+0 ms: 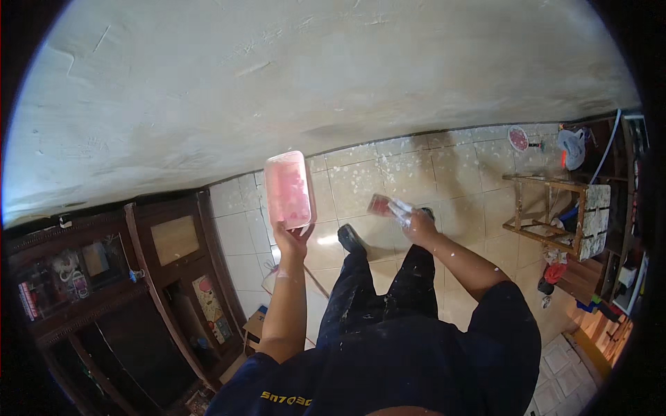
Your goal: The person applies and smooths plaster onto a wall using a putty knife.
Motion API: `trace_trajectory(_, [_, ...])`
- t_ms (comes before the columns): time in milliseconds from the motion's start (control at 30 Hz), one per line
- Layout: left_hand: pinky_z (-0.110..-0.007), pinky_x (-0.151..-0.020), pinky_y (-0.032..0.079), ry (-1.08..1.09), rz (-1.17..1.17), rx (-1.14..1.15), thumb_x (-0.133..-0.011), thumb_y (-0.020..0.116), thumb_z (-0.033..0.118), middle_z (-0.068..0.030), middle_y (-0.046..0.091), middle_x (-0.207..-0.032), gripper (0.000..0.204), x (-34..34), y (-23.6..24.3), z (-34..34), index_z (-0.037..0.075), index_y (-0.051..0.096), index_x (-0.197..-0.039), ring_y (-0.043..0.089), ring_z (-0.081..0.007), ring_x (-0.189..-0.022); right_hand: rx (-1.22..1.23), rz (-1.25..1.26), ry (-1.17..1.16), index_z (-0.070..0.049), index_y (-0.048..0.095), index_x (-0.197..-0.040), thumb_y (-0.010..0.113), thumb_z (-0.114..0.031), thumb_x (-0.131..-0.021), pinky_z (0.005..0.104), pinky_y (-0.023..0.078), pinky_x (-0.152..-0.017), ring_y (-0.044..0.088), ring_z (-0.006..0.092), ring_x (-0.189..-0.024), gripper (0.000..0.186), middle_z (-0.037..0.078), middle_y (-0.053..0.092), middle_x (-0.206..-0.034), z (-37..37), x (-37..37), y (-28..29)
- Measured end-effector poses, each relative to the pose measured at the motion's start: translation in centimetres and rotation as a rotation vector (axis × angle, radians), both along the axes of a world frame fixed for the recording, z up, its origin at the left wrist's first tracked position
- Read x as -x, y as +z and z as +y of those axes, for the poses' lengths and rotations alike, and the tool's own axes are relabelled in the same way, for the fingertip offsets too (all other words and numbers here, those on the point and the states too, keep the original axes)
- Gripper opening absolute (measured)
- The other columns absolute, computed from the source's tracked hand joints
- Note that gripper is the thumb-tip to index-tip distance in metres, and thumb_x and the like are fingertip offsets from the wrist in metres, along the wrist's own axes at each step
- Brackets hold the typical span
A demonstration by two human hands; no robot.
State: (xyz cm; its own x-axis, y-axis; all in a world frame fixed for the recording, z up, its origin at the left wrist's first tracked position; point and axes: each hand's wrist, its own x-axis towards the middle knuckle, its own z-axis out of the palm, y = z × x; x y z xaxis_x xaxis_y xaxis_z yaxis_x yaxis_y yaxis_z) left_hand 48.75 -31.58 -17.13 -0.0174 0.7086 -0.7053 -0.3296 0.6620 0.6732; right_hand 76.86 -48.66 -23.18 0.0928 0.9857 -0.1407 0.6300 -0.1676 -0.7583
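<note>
the left hand (291, 239) is raised in front of the wall (277, 83), its grip clamped on the lower end of a pink tub (288, 190). the thumb and fingers wrap the tub's bottom edge from below, with the palm under it. the tub is a pale, translucent, rounded rectangle with a darker pink inside. its long axis runs nearly upright in the picture, the far end pointing up toward the wall and leaning slightly left. its broad face is turned toward the camera.

the right hand (416, 223) is held lower and to the right, over the tiled floor (458, 173). its grip is closed around the handle of a brush (386, 205), fingers curled tight and spattered with white. the brush lies along a slanted line, its reddish head pointing up and to the left, toward the tub but well apart from it. the handle end is hidden inside the fist.

both forearms come up from a dark shirt and paint-flecked dark trousers; one black shoe (349, 238) shows on the floor between the hands. a dark wooden cabinet (139, 291) stands at the left. a wooden stool frame (548, 211) stands at the right, near a cluttered corner.
</note>
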Motion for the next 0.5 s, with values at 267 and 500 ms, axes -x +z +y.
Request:
trace_trajectory(267, [-0.057,-0.090,0.039,0.017,0.085,0.021,-0.086,0.035,0.034,-0.0104,0.042,-0.128,0.047,1.3,0.0,-0.8,0.011,0.037,-0.127,0.043,-0.0329,-0.115,0.044,0.698,-1.130,0.004,0.062,-0.093,0.061,-0.019,-0.081,0.0317,0.046,-0.061,0.059,0.0169,-0.072,0.026,0.010,0.064,-0.084,13.2,-9.0,-12.0])
trace_trajectory(500, [-0.058,-0.089,0.040,-0.055,0.097,0.062,-0.088,0.034,0.032,-0.0099,0.044,-0.124,0.044,1.8,-0.3,-3.2,0.011,0.037,-0.127,0.045,-0.0291,-0.113,-0.140,1.440,-1.158,0.005,0.058,-0.094,0.056,-0.005,-0.082,0.0409,0.053,-0.076,0.059,0.0248,-0.080,0.016,0.011,0.059,-0.090,19.0,-12.4,-0.8])
